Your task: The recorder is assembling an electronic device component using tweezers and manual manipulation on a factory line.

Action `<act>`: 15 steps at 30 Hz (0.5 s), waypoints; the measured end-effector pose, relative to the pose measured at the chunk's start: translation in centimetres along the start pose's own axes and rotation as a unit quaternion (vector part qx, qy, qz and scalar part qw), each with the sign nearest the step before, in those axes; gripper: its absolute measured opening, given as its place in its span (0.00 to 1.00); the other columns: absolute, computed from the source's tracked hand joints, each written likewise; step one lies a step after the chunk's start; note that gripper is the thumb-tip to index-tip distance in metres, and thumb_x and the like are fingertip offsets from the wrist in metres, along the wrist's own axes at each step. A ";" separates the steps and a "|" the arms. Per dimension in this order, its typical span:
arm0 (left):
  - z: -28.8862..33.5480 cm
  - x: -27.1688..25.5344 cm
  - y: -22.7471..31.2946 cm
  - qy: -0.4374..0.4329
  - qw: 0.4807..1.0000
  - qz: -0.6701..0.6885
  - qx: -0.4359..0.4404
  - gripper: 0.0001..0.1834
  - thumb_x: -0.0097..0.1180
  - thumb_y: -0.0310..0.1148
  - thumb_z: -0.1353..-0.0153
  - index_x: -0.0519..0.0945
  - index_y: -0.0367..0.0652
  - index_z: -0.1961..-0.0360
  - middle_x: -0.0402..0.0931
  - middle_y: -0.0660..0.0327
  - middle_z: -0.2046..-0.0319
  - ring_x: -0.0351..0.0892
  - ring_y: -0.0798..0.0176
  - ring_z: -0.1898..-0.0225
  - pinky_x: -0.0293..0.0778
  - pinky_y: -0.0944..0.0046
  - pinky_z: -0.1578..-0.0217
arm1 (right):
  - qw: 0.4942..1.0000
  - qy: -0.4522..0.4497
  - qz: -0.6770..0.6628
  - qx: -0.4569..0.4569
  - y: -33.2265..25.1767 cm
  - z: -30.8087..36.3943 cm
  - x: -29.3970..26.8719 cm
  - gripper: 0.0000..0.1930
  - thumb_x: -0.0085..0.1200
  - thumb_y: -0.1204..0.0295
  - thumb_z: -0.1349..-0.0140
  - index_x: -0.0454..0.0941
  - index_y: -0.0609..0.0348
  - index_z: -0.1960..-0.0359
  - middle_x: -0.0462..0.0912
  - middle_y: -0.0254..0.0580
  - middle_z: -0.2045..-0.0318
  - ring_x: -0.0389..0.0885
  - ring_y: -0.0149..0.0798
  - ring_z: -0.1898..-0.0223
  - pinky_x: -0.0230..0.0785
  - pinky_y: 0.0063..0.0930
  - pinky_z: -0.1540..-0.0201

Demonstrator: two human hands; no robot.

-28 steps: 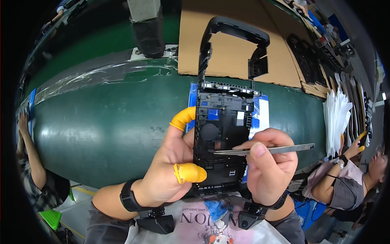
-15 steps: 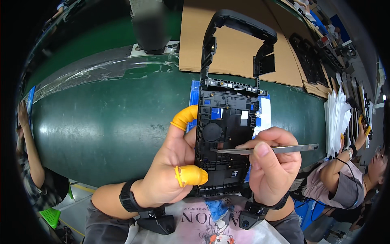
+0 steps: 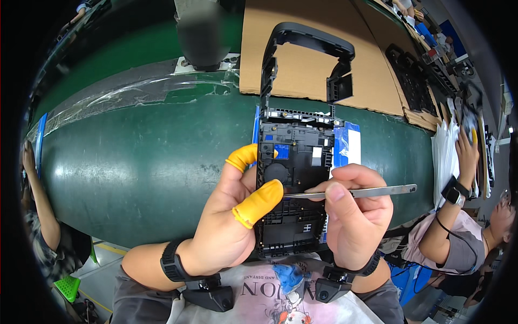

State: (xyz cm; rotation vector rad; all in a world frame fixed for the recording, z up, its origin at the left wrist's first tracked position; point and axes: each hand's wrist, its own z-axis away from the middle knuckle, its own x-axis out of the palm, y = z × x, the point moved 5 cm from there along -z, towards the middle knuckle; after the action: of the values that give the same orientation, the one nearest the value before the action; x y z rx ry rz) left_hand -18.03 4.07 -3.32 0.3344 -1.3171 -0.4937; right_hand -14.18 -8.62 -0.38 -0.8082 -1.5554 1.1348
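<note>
My left hand [image 3: 229,210] grips the left edge of a black plastic housing [image 3: 294,216], its thumb and one finger in yellow finger cots. The thumb lies over the housing's face, close to the tweezers' tip. A tall open frame rises from the far end of the housing, which carries ribs, small brass-coloured inserts and a round disc. In my right hand [image 3: 359,216] metal tweezers [image 3: 383,190] are pinched, pointing left. Their tip reaches the housing beside my left thumb; whether anything sits between the prongs is hidden.
A blue and white item [image 3: 347,146] lies under the housing on the green table [image 3: 135,162]. Cardboard [image 3: 302,70] covers the far side, with black parts [image 3: 410,81] to its right. White sheets [image 3: 447,156] stand at the right, where a co-worker's hand [image 3: 467,154] reaches in. Another person's arm [image 3: 43,200] is at far left.
The housing has shifted slightly left. My left thumb has moved up and in, next to the tweezers' tip. The tweezers moved slightly left and up. The co-worker's hand at right has moved.
</note>
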 end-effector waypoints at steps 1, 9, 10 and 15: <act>0.0 -0.2 0.1 0.007 0.999 -0.034 0.020 0.22 0.43 0.21 0.46 0.54 0.40 0.50 0.64 0.54 0.54 0.66 0.65 0.54 0.63 0.66 0.54 | 1.000 0.010 0.011 0.008 0.0 0.0 0.1 0.11 0.48 0.84 0.49 0.67 0.69 0.63 0.76 0.45 0.73 0.75 0.29 0.71 0.67 0.19 0.66; 0.2 -0.2 0.1 0.044 0.998 -0.036 -0.036 0.26 0.49 0.21 0.52 0.57 0.42 0.50 0.66 0.55 0.59 0.70 0.62 0.59 0.67 0.63 0.58 | 0.989 0.102 -0.052 -0.089 -2.6 -0.5 -2.2 0.12 0.47 0.76 0.48 0.66 0.67 0.61 0.76 0.51 0.76 0.61 0.23 0.85 0.55 0.14 0.82; 0.2 -0.1 0.1 0.039 0.998 -0.042 -0.033 0.28 0.49 0.20 0.53 0.56 0.42 0.50 0.66 0.55 0.58 0.69 0.62 0.59 0.67 0.63 0.57 | 0.988 0.102 -0.052 -0.101 -3.1 -0.4 -2.7 0.12 0.47 0.76 0.47 0.66 0.67 0.61 0.75 0.52 0.75 0.62 0.24 0.84 0.55 0.14 0.81; -0.1 0.2 0.1 -0.009 0.997 -0.025 -0.067 0.35 0.50 0.13 0.57 0.52 0.44 0.47 0.62 0.55 0.54 0.66 0.61 0.54 0.65 0.61 0.54 | 0.986 0.098 -0.065 -0.122 -3.9 0.1 -4.2 0.11 0.46 0.76 0.46 0.67 0.66 0.61 0.75 0.53 0.74 0.62 0.25 0.84 0.56 0.15 0.80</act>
State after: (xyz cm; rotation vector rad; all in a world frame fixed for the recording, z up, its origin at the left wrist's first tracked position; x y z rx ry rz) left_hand -17.91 4.04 -3.14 0.2526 -1.2877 -0.6243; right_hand -12.99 -13.74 1.91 -0.9370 -1.5736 0.7563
